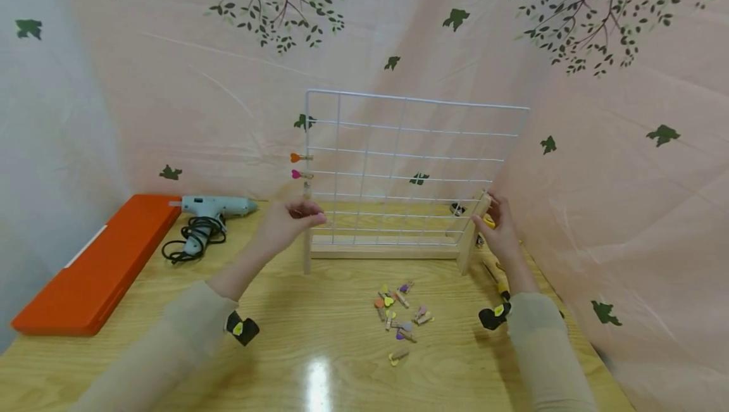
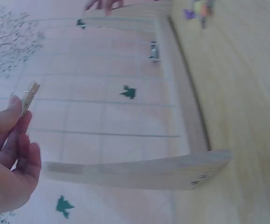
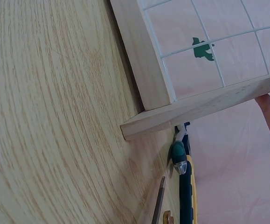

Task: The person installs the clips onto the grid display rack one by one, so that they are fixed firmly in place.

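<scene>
My left hand (image 1: 287,225) pinches a small wooden clothespin (image 2: 30,97) between thumb and index finger, in front of the left side of a white wire grid (image 1: 398,127). The grid stands upright in a wooden base (image 1: 387,252) with a post at each side. An orange heart clothespin (image 1: 296,157) and a pink heart clothespin (image 1: 297,174) are clipped to the grid's left edge. With thumb and fingers on either side, my right hand (image 1: 502,231) grips the right wooden post (image 3: 195,107) near its top.
Several loose clothespins with coloured hearts (image 1: 400,335) lie scattered in front of the base. To the left are a glue gun (image 1: 207,216) with a coiled cord and a long orange box (image 1: 97,266). Hand tools, including a screwdriver (image 1: 501,288), lie behind my right hand.
</scene>
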A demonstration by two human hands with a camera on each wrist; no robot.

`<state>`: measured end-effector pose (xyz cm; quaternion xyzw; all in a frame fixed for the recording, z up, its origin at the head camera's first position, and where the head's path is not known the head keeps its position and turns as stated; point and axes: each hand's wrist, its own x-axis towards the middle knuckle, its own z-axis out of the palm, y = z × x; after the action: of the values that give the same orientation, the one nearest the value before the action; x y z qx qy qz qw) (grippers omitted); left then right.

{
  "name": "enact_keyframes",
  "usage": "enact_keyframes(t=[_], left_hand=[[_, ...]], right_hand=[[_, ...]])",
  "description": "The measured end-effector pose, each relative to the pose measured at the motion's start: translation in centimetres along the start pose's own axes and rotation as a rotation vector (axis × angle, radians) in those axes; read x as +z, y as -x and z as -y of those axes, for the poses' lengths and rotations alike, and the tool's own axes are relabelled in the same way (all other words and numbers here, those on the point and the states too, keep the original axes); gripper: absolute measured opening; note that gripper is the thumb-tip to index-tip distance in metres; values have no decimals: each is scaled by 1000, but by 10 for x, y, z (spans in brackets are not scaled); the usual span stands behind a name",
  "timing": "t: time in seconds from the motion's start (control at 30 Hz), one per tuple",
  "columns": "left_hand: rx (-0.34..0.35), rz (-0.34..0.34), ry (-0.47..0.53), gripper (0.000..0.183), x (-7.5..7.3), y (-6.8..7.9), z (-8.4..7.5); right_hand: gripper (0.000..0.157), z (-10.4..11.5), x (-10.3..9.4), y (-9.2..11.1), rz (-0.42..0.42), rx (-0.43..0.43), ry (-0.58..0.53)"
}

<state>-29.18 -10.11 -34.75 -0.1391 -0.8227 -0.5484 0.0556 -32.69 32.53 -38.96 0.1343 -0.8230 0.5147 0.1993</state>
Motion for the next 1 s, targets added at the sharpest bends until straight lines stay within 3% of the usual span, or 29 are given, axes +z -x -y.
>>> enact_keyframes(t=[0.2,0.27,0.37,0.63,0.8,1.0], left_hand=[[176,-351,44,25,-26,-18,-25],[240,-438,70,23,-33,-27,-30],[268,-533,92,25,-43,-40,-37],[190,-633,114,32,-54,-57,-51],[149,-629,140,33,-51,-59,-55],[161,-631,174,33,-45,-68,-47]], right_hand=[[59,1,-1,-1,3,-11,-26],[59,1,-1,-1,2,-6,-29],[59,1,-1,0,-1,-7,-18],[59,0,-1,0,8,-15,-31],[59,-1,0,0,2,-17,-26],[59,1,0,0,6,-19,-41]])
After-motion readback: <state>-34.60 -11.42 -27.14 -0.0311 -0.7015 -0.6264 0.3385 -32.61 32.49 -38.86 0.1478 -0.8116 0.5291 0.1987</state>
